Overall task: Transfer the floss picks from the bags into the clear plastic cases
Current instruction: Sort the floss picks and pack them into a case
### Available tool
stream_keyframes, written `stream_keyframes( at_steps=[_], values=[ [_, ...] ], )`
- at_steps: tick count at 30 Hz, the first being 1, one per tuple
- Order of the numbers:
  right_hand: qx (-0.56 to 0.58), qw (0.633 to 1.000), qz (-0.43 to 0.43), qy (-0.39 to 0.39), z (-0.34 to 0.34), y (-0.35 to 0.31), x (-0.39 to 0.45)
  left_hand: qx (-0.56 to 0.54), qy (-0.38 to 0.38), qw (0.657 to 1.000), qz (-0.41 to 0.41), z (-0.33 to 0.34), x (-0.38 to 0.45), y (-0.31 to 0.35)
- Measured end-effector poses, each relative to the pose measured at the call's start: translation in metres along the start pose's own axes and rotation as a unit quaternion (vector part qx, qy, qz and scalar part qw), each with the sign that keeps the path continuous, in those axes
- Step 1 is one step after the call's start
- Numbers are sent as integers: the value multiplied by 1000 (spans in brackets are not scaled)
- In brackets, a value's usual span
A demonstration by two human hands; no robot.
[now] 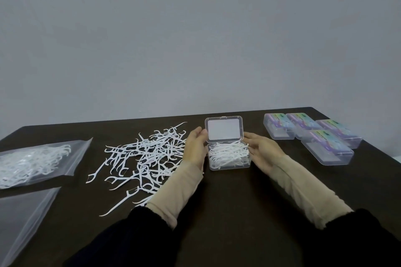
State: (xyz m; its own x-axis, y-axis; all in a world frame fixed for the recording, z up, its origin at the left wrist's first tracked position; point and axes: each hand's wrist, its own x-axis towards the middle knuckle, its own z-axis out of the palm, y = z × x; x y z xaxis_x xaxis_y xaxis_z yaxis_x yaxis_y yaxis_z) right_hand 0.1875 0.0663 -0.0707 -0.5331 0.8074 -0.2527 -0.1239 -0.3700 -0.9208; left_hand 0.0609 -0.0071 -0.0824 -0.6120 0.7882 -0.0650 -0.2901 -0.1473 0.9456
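Clear open case (229, 158) of floss picks (227, 152), left hand (195, 147) and right hand (262, 151) flanking it, each grip curled on its sides

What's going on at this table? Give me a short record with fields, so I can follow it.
Open case: clear case at centre, lid up, full of floss picks
Left hand: left hand holds the case's left side
Right hand: right hand holds its right side
Loose picks: pile on the table, left of the case
Bags: bag with picks far left; flat bag nearer
Closed cases: four at right
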Motion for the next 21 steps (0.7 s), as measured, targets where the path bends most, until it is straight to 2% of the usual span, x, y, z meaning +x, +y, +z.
stream_keyframes(
  at_steps=[2,8,14,21],
  values=[
    [22,1000,-15,-4,2,4,2,-32,-11,999,-1,-1,0,3],
    [-9,999,-50,2,5,13,5,-22,-27,999,17,1,-1,0],
    [115,993,-39,-5,5,13,1,-15,-21,999,21,3,0,-8],
    [80,996,-39,6,3,14,7,9,-17,999,37,4,-1,-10]
  ],
)
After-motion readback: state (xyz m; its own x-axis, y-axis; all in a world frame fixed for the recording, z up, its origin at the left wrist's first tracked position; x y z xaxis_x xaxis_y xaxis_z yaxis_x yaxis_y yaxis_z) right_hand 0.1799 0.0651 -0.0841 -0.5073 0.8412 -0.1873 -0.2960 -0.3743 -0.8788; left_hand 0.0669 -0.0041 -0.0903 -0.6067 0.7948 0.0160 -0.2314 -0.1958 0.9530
